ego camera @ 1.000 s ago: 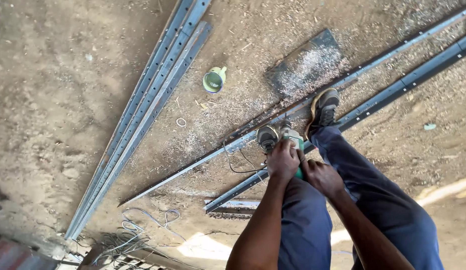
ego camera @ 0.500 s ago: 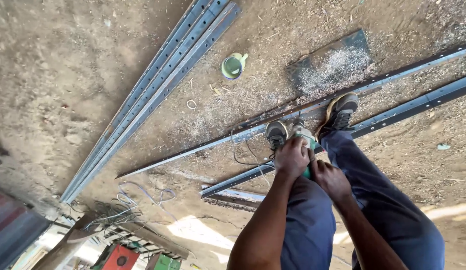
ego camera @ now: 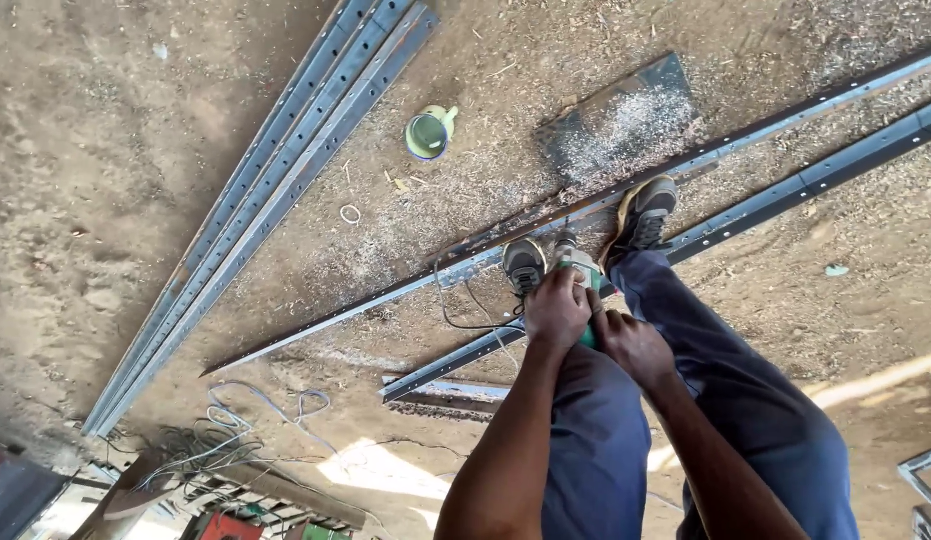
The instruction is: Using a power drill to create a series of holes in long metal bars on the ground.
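Our left hand (ego camera: 556,308) wraps the front of a green grinder (ego camera: 583,275) and our right hand (ego camera: 634,345) grips its rear, both closed tight on it. The grinder sits low over a long steel bar (ego camera: 786,118) on the dirt floor, between our two shoes (ego camera: 641,212). A green mug (ego camera: 427,133) stands well apart, near a bundle of bars (ego camera: 286,160)

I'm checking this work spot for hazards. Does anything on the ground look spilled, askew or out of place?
A green mug lies tipped on its side in the dirt. Loose cables tangle near the lower left. Metal filings cover a dark flat plate. Both hands, left hand and right hand, grip a green power tool between the shoes.
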